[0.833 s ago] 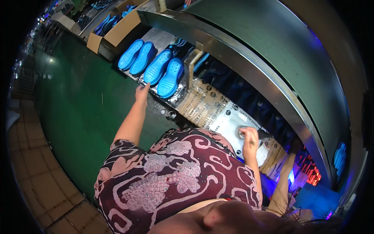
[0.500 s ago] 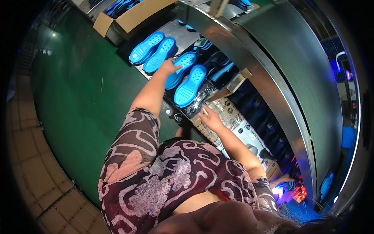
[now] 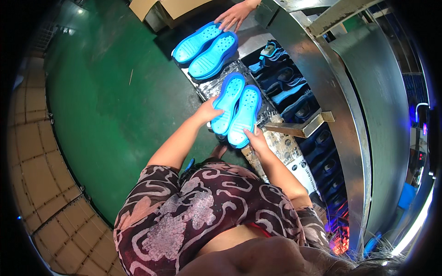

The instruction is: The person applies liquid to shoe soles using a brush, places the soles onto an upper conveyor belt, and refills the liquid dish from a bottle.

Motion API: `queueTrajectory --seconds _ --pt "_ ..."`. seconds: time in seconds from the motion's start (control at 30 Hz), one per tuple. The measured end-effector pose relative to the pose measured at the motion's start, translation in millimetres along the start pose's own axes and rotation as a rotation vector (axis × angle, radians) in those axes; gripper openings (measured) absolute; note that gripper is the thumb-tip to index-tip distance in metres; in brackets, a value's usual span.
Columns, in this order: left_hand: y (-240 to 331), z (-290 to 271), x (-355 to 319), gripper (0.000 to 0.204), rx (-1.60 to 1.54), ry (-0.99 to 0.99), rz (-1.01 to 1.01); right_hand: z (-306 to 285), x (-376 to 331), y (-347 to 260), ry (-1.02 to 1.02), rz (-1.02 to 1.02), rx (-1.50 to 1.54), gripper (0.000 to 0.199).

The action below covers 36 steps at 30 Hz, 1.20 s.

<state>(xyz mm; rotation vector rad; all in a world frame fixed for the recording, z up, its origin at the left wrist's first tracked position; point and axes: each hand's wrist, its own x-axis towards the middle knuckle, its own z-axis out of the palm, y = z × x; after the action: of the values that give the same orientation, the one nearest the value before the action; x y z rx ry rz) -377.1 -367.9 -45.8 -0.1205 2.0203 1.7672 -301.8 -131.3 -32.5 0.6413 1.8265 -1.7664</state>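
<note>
Across the near part of the worktop (image 3: 214,83), which is wrapped in dark shiny plastic, we have a pair of blue soles side by side, holes toward the far end. Our left hand (image 3: 207,112) grips the near-left sole (image 3: 230,92) by its outer edge, thumb on the upper face. Our right hand (image 3: 258,141) pinches the near-right sole (image 3: 245,115) at its closer end, thumb on top; the other fingers are mostly hidden under both. Cannot tell whether the pair is lifted or resting.

Beyond, a second blue pair (image 3: 212,56) lies on the worktop; a co-worker's hand (image 3: 234,16) reaches to its far end, fingers spread, contact unclear. Dark footwear (image 3: 287,85) beside us, to the right, next to a metal bracket (image 3: 301,127).

Step in hand, we judge: taking hold of the near pair. Next move calls for both hands travelling together, soles level, clear of the bracket.
</note>
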Motion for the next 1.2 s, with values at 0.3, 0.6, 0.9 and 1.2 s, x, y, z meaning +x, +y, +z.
queueTrajectory --seconds 0.3,0.6,0.9,1.2 --pt "93.0 -148.3 -50.7 0.057 0.004 0.041 0.213 26.1 -3.5 -61.2 -0.105 -0.302 0.178 0.026" --pt "135.9 -219.5 162.9 0.052 0.161 -0.080 0.048 126.5 162.0 -128.2 0.137 -0.325 -0.025 0.038" --pt "92.9 -211.0 169.1 0.095 0.074 -0.066 -0.179 134.9 174.2 -139.2 0.219 -0.290 -0.061 0.079" --pt "20.4 -154.5 43.7 0.097 -0.186 0.085 -0.060 107.4 123.4 -89.2 -0.190 -0.349 0.108 0.100"
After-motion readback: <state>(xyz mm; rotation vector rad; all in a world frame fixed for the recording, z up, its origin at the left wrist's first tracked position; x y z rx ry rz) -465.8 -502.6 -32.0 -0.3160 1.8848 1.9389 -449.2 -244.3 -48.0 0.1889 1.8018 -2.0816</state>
